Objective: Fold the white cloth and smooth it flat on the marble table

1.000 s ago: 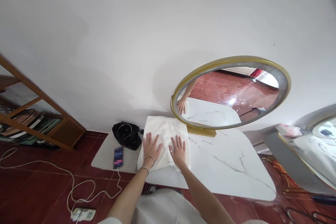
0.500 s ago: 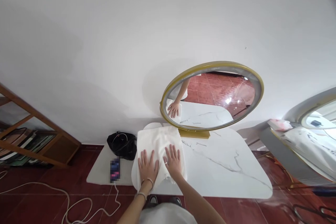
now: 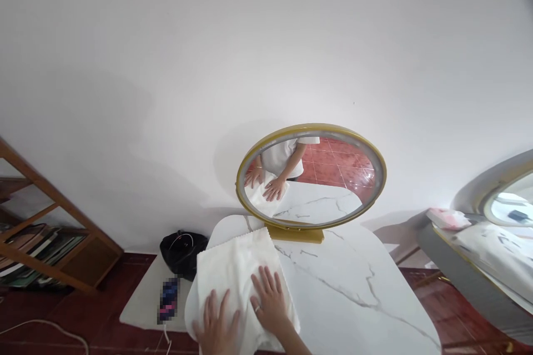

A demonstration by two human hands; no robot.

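A white cloth (image 3: 233,258) with a scalloped edge lies spread over the left part of a white marble-patterned tabletop (image 3: 333,288). My left hand (image 3: 219,324) rests on the cloth's near left part, fingers spread, its wrist cut off by the lower frame edge. To its right, my right hand (image 3: 270,299) lies flat on the same cloth with fingers apart and a ring on one finger. Behind the cloth stands an oval-looking mirror (image 3: 312,183) with a gold rim, on a gold base (image 3: 295,233). Both hands and the cloth are reflected in it.
Left of the table, a black bag (image 3: 183,252) and a pixelated dark object (image 3: 168,299) with a white cable sit on a pale surface (image 3: 139,305). A wooden shelf (image 3: 79,244) stands far left. At right are a grey cabinet (image 3: 462,272), a tissue pack (image 3: 448,218) and another mirror (image 3: 514,205).
The view has shifted, so the table, cloth and hands appear lower. The cloth lies at more of an angle, its far edge drawn nearer. Both hands remain flat on it.
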